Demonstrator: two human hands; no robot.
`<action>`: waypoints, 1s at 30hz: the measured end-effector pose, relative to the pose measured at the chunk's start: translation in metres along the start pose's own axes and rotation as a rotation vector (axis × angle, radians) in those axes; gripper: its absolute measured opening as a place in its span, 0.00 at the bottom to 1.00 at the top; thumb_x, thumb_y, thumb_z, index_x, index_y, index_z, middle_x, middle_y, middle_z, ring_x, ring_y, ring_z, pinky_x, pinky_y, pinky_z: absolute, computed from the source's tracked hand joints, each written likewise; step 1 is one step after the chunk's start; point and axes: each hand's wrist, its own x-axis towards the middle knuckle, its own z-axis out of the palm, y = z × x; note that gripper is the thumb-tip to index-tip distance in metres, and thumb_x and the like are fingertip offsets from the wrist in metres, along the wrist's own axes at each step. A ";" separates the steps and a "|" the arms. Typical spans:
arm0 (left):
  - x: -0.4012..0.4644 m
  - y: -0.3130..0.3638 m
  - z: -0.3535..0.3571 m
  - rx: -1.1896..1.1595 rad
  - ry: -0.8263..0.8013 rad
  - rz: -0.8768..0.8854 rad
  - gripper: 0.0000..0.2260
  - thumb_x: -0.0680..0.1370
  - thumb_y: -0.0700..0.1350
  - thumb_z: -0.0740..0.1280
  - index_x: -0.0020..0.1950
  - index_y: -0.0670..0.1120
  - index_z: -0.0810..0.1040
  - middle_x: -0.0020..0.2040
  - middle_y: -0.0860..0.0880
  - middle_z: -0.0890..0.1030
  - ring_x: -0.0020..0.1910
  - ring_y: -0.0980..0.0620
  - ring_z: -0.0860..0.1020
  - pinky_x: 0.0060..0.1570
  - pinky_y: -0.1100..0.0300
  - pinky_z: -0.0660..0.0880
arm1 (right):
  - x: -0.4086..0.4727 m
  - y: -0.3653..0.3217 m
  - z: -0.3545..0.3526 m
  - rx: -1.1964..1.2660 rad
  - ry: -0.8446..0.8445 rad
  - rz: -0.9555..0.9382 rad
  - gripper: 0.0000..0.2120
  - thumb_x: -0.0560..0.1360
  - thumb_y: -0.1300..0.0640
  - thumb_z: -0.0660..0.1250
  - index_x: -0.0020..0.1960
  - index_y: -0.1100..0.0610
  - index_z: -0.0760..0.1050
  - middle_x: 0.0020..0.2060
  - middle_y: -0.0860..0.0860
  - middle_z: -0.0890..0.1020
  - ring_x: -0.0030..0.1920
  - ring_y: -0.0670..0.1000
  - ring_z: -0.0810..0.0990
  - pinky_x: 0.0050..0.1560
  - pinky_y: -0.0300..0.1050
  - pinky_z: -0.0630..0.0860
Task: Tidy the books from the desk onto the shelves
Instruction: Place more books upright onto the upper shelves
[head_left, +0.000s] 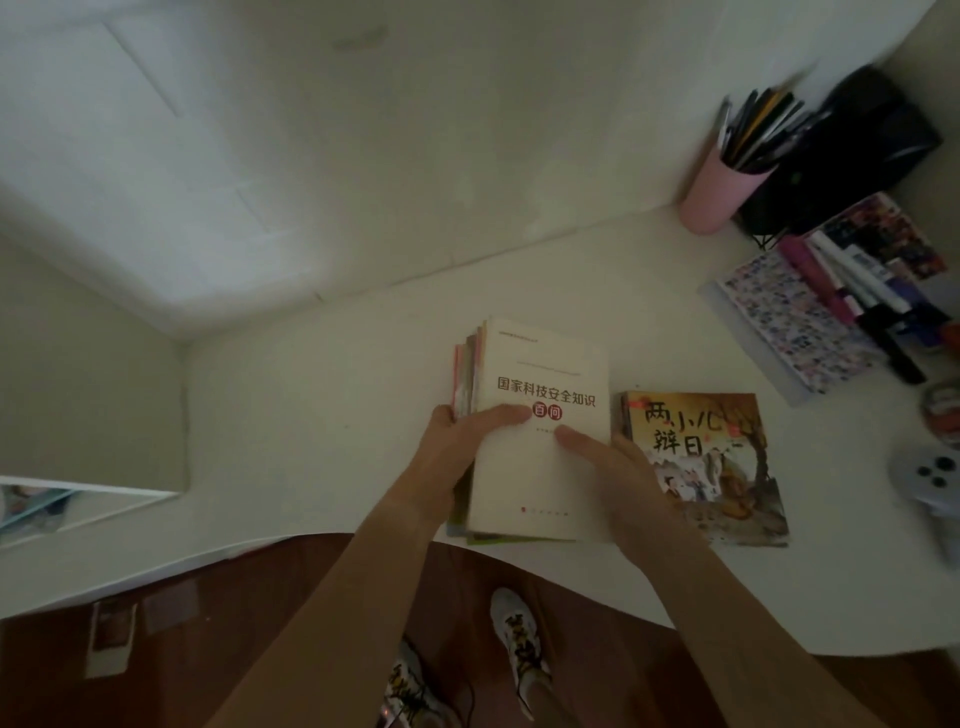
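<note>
While the small stack of thin books topped by a cream paperback with red lettering (540, 431) is held at frame centre on the white tabletop (322, 415), pinched by the left hand (457, 457) and right hand (618, 478), gathering appears under way, so lifting toward unseen shelves is called for next.

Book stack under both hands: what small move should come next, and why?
Probably lift the stack off the desk. The left hand grips its left edge, the right hand its right side, thumbs on the white cover. The illustrated book lies apart beside it.
</note>
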 end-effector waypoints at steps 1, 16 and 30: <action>-0.005 0.000 -0.004 0.027 0.015 0.069 0.33 0.64 0.47 0.84 0.64 0.46 0.74 0.55 0.45 0.86 0.47 0.47 0.87 0.42 0.51 0.85 | -0.001 -0.001 0.000 0.038 -0.059 -0.016 0.20 0.71 0.56 0.78 0.61 0.52 0.80 0.53 0.50 0.87 0.54 0.56 0.86 0.53 0.58 0.82; -0.006 -0.005 -0.064 0.385 -0.168 0.727 0.45 0.70 0.33 0.80 0.77 0.55 0.59 0.70 0.46 0.74 0.71 0.44 0.74 0.66 0.35 0.75 | 0.014 -0.036 0.003 -0.478 -0.362 -0.654 0.42 0.64 0.72 0.79 0.73 0.66 0.61 0.63 0.55 0.77 0.63 0.42 0.78 0.59 0.34 0.77; -0.044 0.011 -0.013 -0.148 0.131 0.679 0.26 0.82 0.64 0.58 0.79 0.60 0.65 0.74 0.68 0.70 0.72 0.68 0.68 0.69 0.67 0.65 | -0.018 -0.047 0.026 -0.121 -0.388 -0.553 0.45 0.74 0.30 0.64 0.81 0.52 0.54 0.77 0.45 0.67 0.77 0.47 0.63 0.72 0.42 0.68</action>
